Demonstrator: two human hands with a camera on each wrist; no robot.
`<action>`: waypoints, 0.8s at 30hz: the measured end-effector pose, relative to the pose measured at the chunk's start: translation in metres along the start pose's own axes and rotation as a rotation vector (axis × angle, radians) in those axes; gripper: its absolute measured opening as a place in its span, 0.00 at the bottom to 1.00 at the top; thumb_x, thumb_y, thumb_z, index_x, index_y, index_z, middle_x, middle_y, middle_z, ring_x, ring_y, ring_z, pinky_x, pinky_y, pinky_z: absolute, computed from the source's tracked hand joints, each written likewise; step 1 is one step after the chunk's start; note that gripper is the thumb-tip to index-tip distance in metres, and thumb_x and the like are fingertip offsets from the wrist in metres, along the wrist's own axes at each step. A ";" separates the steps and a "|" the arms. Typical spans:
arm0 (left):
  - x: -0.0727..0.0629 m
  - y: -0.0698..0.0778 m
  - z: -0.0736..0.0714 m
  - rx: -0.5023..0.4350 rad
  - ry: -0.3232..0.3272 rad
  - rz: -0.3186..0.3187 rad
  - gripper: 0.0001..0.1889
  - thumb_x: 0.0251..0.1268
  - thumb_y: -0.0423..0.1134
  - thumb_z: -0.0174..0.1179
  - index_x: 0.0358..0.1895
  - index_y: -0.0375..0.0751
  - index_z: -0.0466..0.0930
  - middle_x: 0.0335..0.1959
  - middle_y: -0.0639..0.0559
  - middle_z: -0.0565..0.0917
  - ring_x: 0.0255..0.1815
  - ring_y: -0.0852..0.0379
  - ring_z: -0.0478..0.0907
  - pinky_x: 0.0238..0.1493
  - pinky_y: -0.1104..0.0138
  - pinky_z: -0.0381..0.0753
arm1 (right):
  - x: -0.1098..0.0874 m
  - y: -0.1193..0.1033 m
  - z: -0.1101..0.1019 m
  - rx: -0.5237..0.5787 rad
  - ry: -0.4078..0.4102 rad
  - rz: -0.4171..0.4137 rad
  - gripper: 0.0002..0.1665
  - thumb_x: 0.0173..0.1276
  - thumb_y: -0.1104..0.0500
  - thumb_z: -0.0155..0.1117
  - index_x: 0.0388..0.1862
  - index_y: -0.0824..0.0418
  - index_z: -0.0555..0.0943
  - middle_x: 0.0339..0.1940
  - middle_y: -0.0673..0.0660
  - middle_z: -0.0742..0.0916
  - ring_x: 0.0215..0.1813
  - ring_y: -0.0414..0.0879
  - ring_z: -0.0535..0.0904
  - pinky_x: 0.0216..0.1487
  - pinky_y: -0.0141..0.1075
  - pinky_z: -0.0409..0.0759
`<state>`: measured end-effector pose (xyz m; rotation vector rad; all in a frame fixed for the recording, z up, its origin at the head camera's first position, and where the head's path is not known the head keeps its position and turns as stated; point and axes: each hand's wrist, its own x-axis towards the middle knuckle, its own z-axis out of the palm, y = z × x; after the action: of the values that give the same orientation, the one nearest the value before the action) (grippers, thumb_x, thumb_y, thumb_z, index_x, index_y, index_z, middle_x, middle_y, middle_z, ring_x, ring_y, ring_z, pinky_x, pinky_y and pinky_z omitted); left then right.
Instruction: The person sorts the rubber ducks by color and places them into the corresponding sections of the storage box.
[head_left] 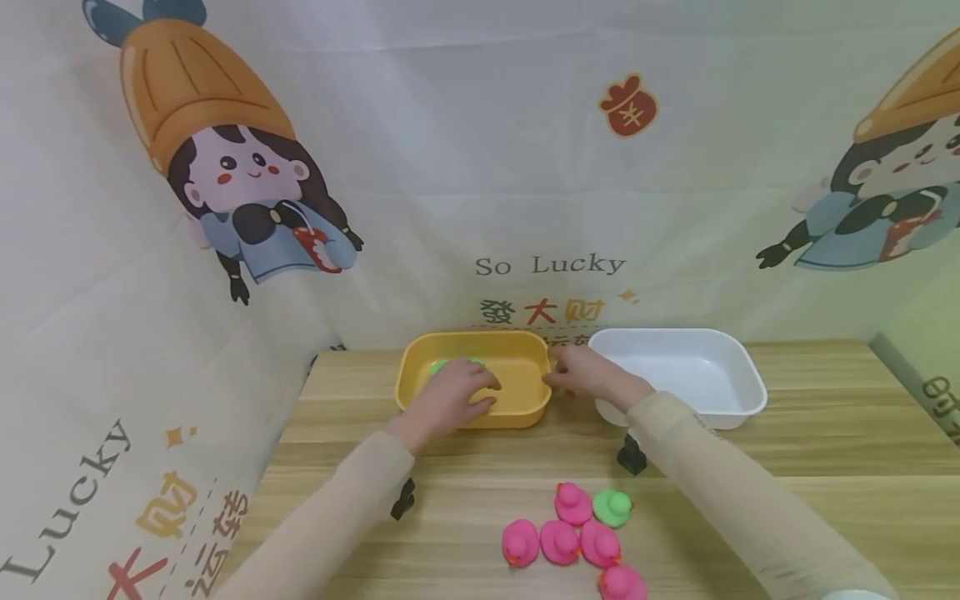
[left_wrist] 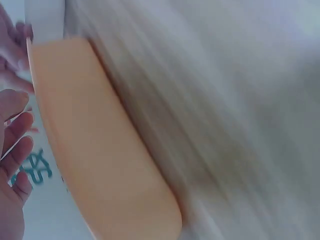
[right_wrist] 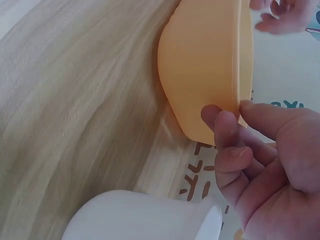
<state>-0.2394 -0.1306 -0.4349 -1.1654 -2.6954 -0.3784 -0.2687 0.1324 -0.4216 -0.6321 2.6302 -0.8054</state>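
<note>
Fingers (right_wrist: pixel 228 130) of the right hand (head_left: pixel 588 371) are pinched on the right rim of a yellow tub (head_left: pixel 521 383), the edge being caught between thumb and fingertips. Those of the left hand (head_left: pixel 446 396) are loosely bent and a little apart over the left part of the same tub, and nothing is seen to be gripped by them. Whether the tub is touched by the left hand cannot be told.

Behind, a white cloth (head_left: pixel 450 167) is hung, printed with figures (head_left: pixel 202 79) in orange hats. At its middle "So Lucky" (head_left: pixel 551 265) can be read, with "發大财" (head_left: pixel 542 312) just below; a further line is partly hidden behind the tubs. On the left side "Lucky" (head_left: pixel 90 467) is printed again, beside "大财" (head_left: pixel 168 504) and "运转" (head_left: pixel 227 510). Higher up, right of the middle, a red money bag (head_left: pixel 628 105) is printed.

At the far edge of a wooden table (head_left: pixel 847 417), a white tub (head_left: pixel 697 375) is placed right of the yellow one, the right hand being seen between them. Inside the yellow tub, green things (head_left: pixel 438 367) are partly covered by the left hand. Nearer, five pink ducks (head_left: pixel 560 542) are grouped, well apart from both hands, with one green duck (head_left: pixel 612 507) at their far right.
</note>
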 end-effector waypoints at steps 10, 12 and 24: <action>-0.015 0.049 0.016 -0.062 -0.002 0.137 0.10 0.67 0.39 0.71 0.48 0.43 0.88 0.45 0.53 0.88 0.48 0.53 0.80 0.53 0.61 0.79 | -0.001 0.000 -0.006 0.007 -0.031 -0.019 0.38 0.78 0.59 0.63 0.76 0.80 0.62 0.28 0.62 0.89 0.28 0.56 0.85 0.26 0.31 0.69; -0.017 0.062 0.019 -0.077 -0.011 0.150 0.11 0.67 0.41 0.71 0.49 0.44 0.88 0.45 0.53 0.88 0.48 0.53 0.79 0.51 0.62 0.79 | -0.002 0.001 -0.006 0.007 -0.032 -0.018 0.39 0.78 0.59 0.63 0.76 0.80 0.62 0.28 0.62 0.89 0.26 0.53 0.84 0.25 0.31 0.69; -0.019 0.125 0.043 -0.089 -0.087 0.141 0.14 0.68 0.50 0.71 0.51 0.50 0.89 0.48 0.57 0.88 0.52 0.58 0.80 0.56 0.68 0.76 | -0.001 0.004 -0.006 0.021 -0.021 -0.039 0.39 0.78 0.59 0.63 0.76 0.80 0.61 0.29 0.61 0.90 0.27 0.56 0.86 0.25 0.31 0.72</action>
<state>-0.1379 -0.0480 -0.4608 -1.4191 -2.6725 -0.4401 -0.2711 0.1388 -0.4195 -0.6844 2.5943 -0.8324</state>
